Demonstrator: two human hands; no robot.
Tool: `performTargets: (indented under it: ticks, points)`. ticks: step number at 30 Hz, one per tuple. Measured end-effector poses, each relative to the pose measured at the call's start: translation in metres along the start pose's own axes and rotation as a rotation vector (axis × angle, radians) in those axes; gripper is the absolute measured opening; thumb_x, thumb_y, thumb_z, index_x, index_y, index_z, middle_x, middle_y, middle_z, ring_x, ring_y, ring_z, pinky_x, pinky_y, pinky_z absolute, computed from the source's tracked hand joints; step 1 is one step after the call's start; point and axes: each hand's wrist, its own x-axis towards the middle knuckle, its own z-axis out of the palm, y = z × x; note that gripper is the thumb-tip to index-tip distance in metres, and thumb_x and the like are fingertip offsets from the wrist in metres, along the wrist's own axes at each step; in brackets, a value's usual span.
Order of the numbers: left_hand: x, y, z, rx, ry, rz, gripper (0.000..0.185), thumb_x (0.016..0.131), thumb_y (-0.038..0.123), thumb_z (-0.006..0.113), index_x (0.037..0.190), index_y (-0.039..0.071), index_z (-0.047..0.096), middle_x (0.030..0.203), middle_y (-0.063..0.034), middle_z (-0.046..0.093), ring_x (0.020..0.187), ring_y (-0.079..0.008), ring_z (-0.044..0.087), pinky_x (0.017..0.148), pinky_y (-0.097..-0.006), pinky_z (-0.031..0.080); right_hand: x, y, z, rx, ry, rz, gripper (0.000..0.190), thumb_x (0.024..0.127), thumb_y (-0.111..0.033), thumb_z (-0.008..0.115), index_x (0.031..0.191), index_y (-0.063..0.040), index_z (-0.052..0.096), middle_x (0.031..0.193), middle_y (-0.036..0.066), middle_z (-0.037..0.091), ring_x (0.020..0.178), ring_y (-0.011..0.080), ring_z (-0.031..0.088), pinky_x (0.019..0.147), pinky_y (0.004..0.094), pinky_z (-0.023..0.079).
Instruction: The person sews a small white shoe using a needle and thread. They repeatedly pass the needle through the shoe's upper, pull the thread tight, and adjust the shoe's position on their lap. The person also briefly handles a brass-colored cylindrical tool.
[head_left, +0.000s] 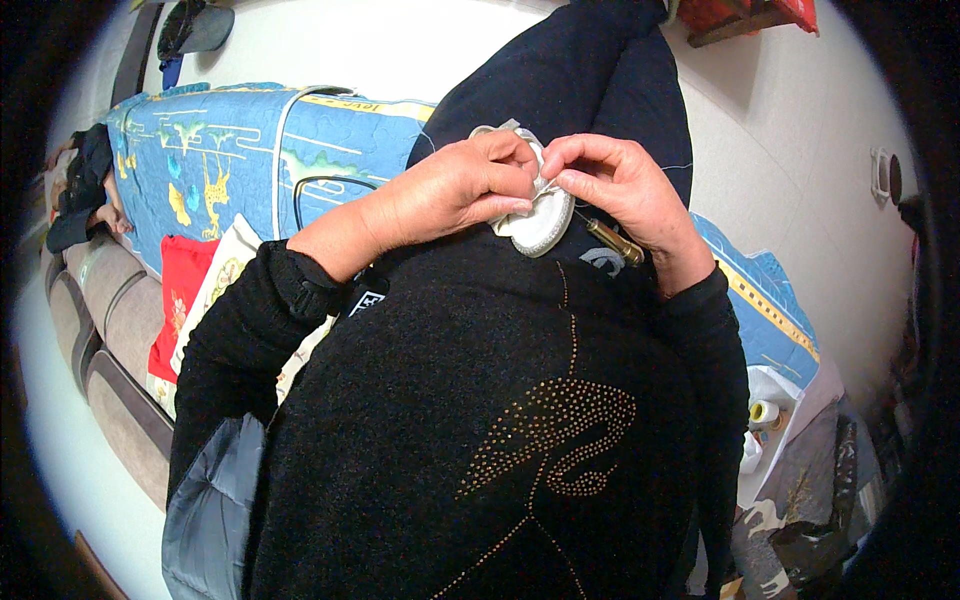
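Note:
A small white shoe (544, 225) rests on my dark trousers, its sole edge showing towards me. My left hand (487, 180) is closed on the shoe's upper, fingertips bent over its opening. From the right, my right hand (611, 176) meets it at the same spot, thumb and forefinger pinched on a thin pale thread. Thread also trails past the right wrist and to the left of the shoe. An awl with a brass-coloured handle (616, 243) lies on my lap under the right hand, its thin shaft pointing to the shoe. Whether a needle is held cannot be seen.
A blue patterned quilted cover (247, 127) spreads over the sofa, with black-framed glasses (298, 202) near my left forearm. A red cushion (180, 292) lies left. Another person's hand (112, 217) shows at far left. At right, a white box (784, 442) holds a thread spool (763, 413).

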Motion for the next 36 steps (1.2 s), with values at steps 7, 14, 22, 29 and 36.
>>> performTargets:
  ticks: [7, 14, 22, 29, 36]
  points:
    - [0.005, 0.007, 0.000, 0.047, -0.041, -0.010, 0.011, 0.086, 0.011, 0.066, 0.085, 0.003, 0.058, 0.106, -0.0113, 0.053, 0.096, -0.0264, 0.055, 0.085, -0.0357, 0.046, 0.002, 0.006, 0.001, 0.109, -0.001, -0.035, 0.013, 0.090, -0.005, 0.062, 0.103, -0.002, 0.061, 0.097, 0.001, 0.063, 0.091, 0.0081, 0.059, 0.085, 0.0239, 0.048]
    - [0.006, 0.010, 0.003, 0.076, -0.030, -0.004, 0.012, 0.086, 0.011, 0.065, 0.083, 0.003, 0.057, 0.100, -0.0099, 0.051, 0.093, -0.0248, 0.054, 0.084, -0.0348, 0.046, 0.002, 0.007, 0.000, 0.144, 0.014, -0.009, 0.015, 0.089, -0.003, 0.061, 0.104, -0.005, 0.059, 0.098, 0.000, 0.058, 0.093, 0.0077, 0.057, 0.086, 0.0232, 0.047]
    - [0.008, -0.001, 0.006, -0.065, 0.030, -0.185, 0.019, 0.091, 0.014, 0.058, 0.079, 0.000, 0.059, 0.094, -0.0081, 0.057, 0.093, -0.0195, 0.054, 0.082, -0.0314, 0.045, 0.006, 0.011, 0.010, 0.150, 0.164, -0.025, 0.016, 0.087, -0.003, 0.065, 0.102, -0.003, 0.060, 0.090, 0.000, 0.061, 0.084, 0.0068, 0.058, 0.079, 0.0209, 0.049]
    - [0.006, -0.005, 0.009, -0.174, 0.131, -0.293, 0.016, 0.089, 0.012, 0.061, 0.079, 0.000, 0.060, 0.092, -0.0069, 0.059, 0.087, -0.0165, 0.056, 0.079, -0.0284, 0.045, 0.008, 0.012, 0.015, 0.113, 0.238, -0.003, 0.015, 0.086, -0.004, 0.067, 0.099, -0.003, 0.059, 0.088, 0.001, 0.062, 0.082, 0.0069, 0.058, 0.074, 0.0201, 0.049]
    - [0.011, -0.007, 0.015, 0.000, 0.312, -0.173, 0.013, 0.084, 0.008, 0.068, 0.077, 0.000, 0.061, 0.088, -0.0057, 0.059, 0.074, -0.0128, 0.055, 0.065, -0.0257, 0.045, 0.010, 0.010, 0.015, 0.055, 0.261, -0.002, 0.014, 0.086, -0.004, 0.068, 0.094, -0.002, 0.058, 0.084, 0.002, 0.062, 0.080, 0.0078, 0.059, 0.072, 0.0211, 0.049]
